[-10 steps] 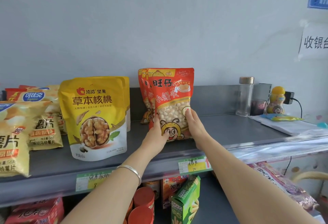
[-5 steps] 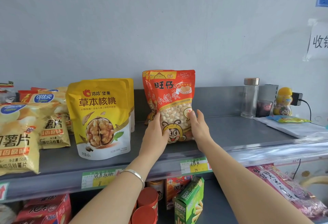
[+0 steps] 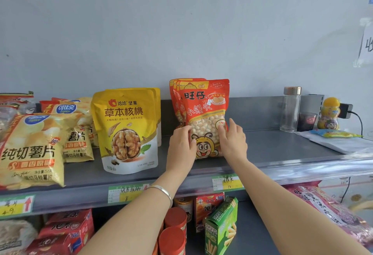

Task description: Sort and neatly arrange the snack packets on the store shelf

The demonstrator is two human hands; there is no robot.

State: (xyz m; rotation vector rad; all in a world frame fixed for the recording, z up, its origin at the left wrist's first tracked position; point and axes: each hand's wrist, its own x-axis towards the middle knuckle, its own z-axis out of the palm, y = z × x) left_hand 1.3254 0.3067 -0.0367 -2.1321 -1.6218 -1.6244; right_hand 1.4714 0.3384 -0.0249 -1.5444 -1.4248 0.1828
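An orange-red bun-snack pouch (image 3: 203, 105) stands upright on the grey shelf (image 3: 282, 149), at the front of a short row of the same pouches. My left hand (image 3: 181, 143) presses its left lower edge and my right hand (image 3: 234, 141) presses its right lower edge, so both hold it. To the left stand yellow walnut pouches (image 3: 127, 129). Yellow potato chip bags (image 3: 30, 149) lean further left.
A clear bottle (image 3: 290, 109), a dark cup (image 3: 306, 121), a yellow jar (image 3: 329, 115), a plugged charger and papers (image 3: 343, 143) sit at the shelf's right end. Price tags (image 3: 125, 193) line the shelf front. Below are red cans (image 3: 173, 234), a green box (image 3: 220, 228) and red packs.
The front bun-snack pouch has been turned from tilted to nearly upright and squared with the row behind. Both hands stay on its lower sides. The camera view has shifted slightly left.
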